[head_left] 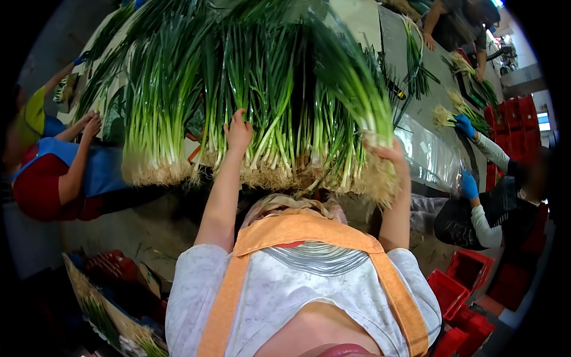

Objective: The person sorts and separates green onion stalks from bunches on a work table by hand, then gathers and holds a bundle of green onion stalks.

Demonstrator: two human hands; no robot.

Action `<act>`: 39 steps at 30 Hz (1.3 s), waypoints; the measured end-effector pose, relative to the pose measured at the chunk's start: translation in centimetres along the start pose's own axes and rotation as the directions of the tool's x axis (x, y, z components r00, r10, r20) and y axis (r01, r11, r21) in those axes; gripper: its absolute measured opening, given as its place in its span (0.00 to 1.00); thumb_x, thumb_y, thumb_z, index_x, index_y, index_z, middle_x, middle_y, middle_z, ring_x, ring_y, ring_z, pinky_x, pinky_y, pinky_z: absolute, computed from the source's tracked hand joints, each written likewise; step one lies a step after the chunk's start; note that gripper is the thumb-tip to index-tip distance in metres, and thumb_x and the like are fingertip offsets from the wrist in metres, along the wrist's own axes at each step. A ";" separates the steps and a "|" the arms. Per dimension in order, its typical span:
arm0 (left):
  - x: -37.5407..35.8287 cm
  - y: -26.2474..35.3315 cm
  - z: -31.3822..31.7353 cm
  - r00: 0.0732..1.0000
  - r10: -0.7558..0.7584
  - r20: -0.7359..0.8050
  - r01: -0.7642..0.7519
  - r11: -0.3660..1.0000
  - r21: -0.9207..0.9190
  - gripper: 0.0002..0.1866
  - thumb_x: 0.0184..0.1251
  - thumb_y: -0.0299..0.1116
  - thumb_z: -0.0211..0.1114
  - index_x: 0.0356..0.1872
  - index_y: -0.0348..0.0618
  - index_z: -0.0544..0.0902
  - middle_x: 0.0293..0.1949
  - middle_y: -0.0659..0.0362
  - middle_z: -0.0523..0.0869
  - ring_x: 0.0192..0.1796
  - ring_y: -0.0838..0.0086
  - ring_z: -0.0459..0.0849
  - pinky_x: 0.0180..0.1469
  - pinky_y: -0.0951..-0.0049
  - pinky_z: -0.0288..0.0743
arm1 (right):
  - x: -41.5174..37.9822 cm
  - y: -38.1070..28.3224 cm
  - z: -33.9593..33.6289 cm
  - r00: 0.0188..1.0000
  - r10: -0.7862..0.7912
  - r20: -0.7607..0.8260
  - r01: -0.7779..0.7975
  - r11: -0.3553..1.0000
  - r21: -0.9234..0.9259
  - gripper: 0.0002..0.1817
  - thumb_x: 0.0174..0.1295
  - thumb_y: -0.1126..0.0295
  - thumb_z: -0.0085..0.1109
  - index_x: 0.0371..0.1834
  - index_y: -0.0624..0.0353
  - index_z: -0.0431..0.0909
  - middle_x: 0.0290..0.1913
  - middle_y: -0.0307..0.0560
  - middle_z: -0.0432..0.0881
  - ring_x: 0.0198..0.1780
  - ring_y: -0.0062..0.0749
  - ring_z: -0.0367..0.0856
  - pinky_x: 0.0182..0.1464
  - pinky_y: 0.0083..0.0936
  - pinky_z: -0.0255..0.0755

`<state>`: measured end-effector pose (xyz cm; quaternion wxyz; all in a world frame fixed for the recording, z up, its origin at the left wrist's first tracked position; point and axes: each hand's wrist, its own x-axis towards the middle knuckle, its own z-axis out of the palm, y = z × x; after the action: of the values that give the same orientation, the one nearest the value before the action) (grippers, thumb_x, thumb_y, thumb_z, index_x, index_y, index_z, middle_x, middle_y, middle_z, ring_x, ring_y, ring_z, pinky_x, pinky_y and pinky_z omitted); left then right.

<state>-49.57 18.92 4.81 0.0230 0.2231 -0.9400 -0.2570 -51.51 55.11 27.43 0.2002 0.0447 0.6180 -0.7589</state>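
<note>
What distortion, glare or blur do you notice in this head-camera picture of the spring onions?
Head view: fisheye lens bends the table edges and leaves black corners; glare on the plastic sheet; the left hand and spring onions are fairly sharp; the right hand and its bunch look slightly smeared.

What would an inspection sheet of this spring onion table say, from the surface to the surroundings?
Surface: long table with a clear plastic sheet on its right part.
Job's things: pile of spring onions, roots toward the person; one bundle lifted from it.
Clutter: loose onion bunches farther along the table.
Fingers: left hand lies on the stalks, grip unclear; right hand is closed on the bundle near its roots.
Cables: nothing seen.
Surroundings: red crates on the floor, a co-worker's blue gloves at right, another person's blue apron at left.
</note>
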 end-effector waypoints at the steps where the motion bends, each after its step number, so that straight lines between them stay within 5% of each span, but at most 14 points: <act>1: -0.1 -0.1 0.2 1.000 0.004 -0.006 -0.004 1.000 0.005 0.20 0.67 0.32 0.51 0.59 0.52 0.61 0.56 0.54 0.72 0.49 0.61 0.78 0.67 0.42 0.46 | -1.2 -1.0 -0.3 0.999 -0.034 0.018 0.033 0.998 0.061 0.37 0.35 0.69 0.65 0.54 0.70 0.66 0.38 0.51 0.76 0.33 0.29 0.76 0.31 0.19 0.75; 7: -0.1 0.2 0.4 1.000 0.008 -0.028 -0.008 1.000 0.023 0.21 0.67 0.33 0.50 0.60 0.52 0.61 0.57 0.55 0.72 0.51 0.61 0.77 0.68 0.43 0.45 | -3.8 -2.3 -1.3 0.983 -0.181 0.013 0.164 0.917 0.364 0.40 0.31 0.75 0.63 0.56 0.72 0.63 0.35 0.53 0.77 0.34 0.33 0.78 0.37 0.23 0.79; 16: -0.1 0.2 0.3 1.000 0.001 -0.003 -0.001 1.000 -0.001 0.21 0.67 0.33 0.48 0.61 0.51 0.60 0.57 0.55 0.71 0.51 0.61 0.76 0.69 0.46 0.43 | 2.2 13.2 -7.7 0.903 0.353 -0.244 -0.401 0.896 -0.188 0.30 0.52 0.80 0.51 0.63 0.65 0.62 0.43 0.47 0.77 0.41 0.31 0.77 0.42 0.27 0.72; 24: 0.0 -0.1 0.6 1.000 0.018 -0.001 -0.018 0.999 -0.030 0.24 0.67 0.35 0.51 0.62 0.53 0.58 0.59 0.53 0.69 0.47 0.60 0.79 0.69 0.45 0.40 | 2.4 17.5 -12.8 0.960 -0.128 -0.251 -0.068 0.758 -0.648 0.24 0.56 0.75 0.53 0.59 0.62 0.68 0.49 0.50 0.77 0.48 0.31 0.76 0.48 0.24 0.69; 25: -0.2 0.3 -0.4 0.998 0.024 0.063 -0.020 0.998 -0.064 0.26 0.65 0.37 0.55 0.63 0.53 0.57 0.61 0.53 0.67 0.50 0.57 0.78 0.69 0.45 0.39 | 2.3 17.7 -13.2 0.923 -0.318 -0.217 0.037 0.635 -0.772 0.17 0.58 0.74 0.53 0.52 0.62 0.71 0.40 0.47 0.80 0.41 0.26 0.79 0.41 0.20 0.70; 26: 0.2 -0.1 -0.2 0.996 -0.011 0.085 0.034 0.962 -0.270 0.26 0.63 0.39 0.58 0.62 0.53 0.60 0.63 0.51 0.66 0.57 0.54 0.72 0.69 0.45 0.38 | 2.1 17.8 -13.7 0.913 -0.279 -0.299 0.009 0.745 -0.667 0.16 0.59 0.73 0.54 0.51 0.62 0.71 0.38 0.45 0.80 0.37 0.25 0.78 0.38 0.20 0.70; 28: -1.1 2.1 -1.3 0.980 0.021 -0.197 -0.008 0.998 0.068 0.24 0.64 0.42 0.58 0.59 0.53 0.65 0.64 0.51 0.65 0.63 0.55 0.65 0.69 0.45 0.38 | 1.3 15.6 -11.9 0.883 -0.168 -0.438 -0.028 0.912 -0.409 0.14 0.60 0.70 0.54 0.48 0.61 0.72 0.32 0.42 0.80 0.30 0.22 0.77 0.32 0.20 0.70; 29: -1.8 3.8 -2.0 0.976 0.047 -0.211 -0.037 0.998 0.050 0.23 0.64 0.43 0.58 0.59 0.52 0.66 0.65 0.51 0.64 0.65 0.56 0.63 0.69 0.45 0.38 | 1.2 15.4 -11.3 0.841 -0.366 -0.398 0.089 0.820 -0.565 0.11 0.62 0.70 0.54 0.47 0.60 0.72 0.23 0.35 0.74 0.20 0.14 0.67 0.20 0.15 0.60; 31: -3.8 8.6 -4.0 0.967 0.095 -0.236 -0.093 0.996 0.019 0.23 0.65 0.44 0.57 0.58 0.50 0.68 0.66 0.52 0.63 0.69 0.60 0.57 0.69 0.44 0.36 | 0.0 13.1 -8.6 0.892 -0.325 -0.315 0.068 0.785 -0.616 0.11 0.63 0.68 0.54 0.46 0.58 0.73 0.21 0.36 0.73 0.19 0.16 0.67 0.21 0.16 0.60; 33: -5.9 13.7 -4.8 0.972 0.207 0.114 -0.185 0.967 -0.175 0.24 0.67 0.44 0.54 0.61 0.47 0.65 0.64 0.55 0.66 0.67 0.63 0.61 0.70 0.49 0.45 | -0.3 13.0 -5.6 0.930 -0.290 -0.227 0.080 0.761 -0.644 0.12 0.63 0.65 0.54 0.47 0.56 0.73 0.16 0.34 0.68 0.18 0.17 0.66 0.19 0.17 0.58; 35: -7.3 15.7 -0.7 0.872 0.267 0.410 0.049 0.786 -0.616 0.23 0.70 0.41 0.51 0.62 0.44 0.63 0.60 0.56 0.71 0.61 0.62 0.70 0.67 0.56 0.57 | -0.9 12.8 -2.7 0.981 -0.191 -0.038 0.094 0.637 -0.765 0.13 0.63 0.63 0.54 0.48 0.55 0.73 0.18 0.34 0.70 0.19 0.18 0.67 0.21 0.18 0.61; 36: -8.5 17.6 -0.7 0.845 0.252 0.472 0.155 0.729 -0.667 0.23 0.70 0.42 0.50 0.62 0.43 0.63 0.56 0.54 0.74 0.54 0.62 0.75 0.60 0.63 0.68 | -1.3 12.6 -1.3 0.995 -0.088 0.043 0.087 0.610 -0.787 0.14 0.62 0.61 0.56 0.46 0.56 0.75 0.24 0.36 0.76 0.23 0.24 0.73 0.26 0.22 0.67; 38: -9.0 18.2 0.9 0.800 0.213 0.561 0.405 0.497 -0.767 0.22 0.70 0.37 0.50 0.62 0.41 0.63 0.48 0.52 0.78 0.42 0.68 0.79 0.50 0.66 0.73 | -0.4 15.6 -2.5 0.886 -0.197 0.419 0.463 0.358 -0.811 0.15 0.61 0.58 0.56 0.43 0.57 0.78 0.32 0.41 0.80 0.32 0.31 0.78 0.34 0.27 0.72; 39: -9.2 18.2 0.6 0.796 0.163 0.583 0.451 0.484 -0.750 0.21 0.70 0.36 0.50 0.61 0.41 0.63 0.45 0.52 0.78 0.39 0.69 0.79 0.47 0.68 0.74 | -0.3 15.3 -2.9 0.924 -0.242 0.297 0.377 0.426 -0.822 0.16 0.60 0.57 0.57 0.42 0.57 0.78 0.33 0.43 0.80 0.34 0.32 0.78 0.37 0.28 0.72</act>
<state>-48.82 37.18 13.95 -0.1813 0.1731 -0.6153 -0.7473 -46.22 55.53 12.76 0.0927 -0.2273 0.8969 -0.3678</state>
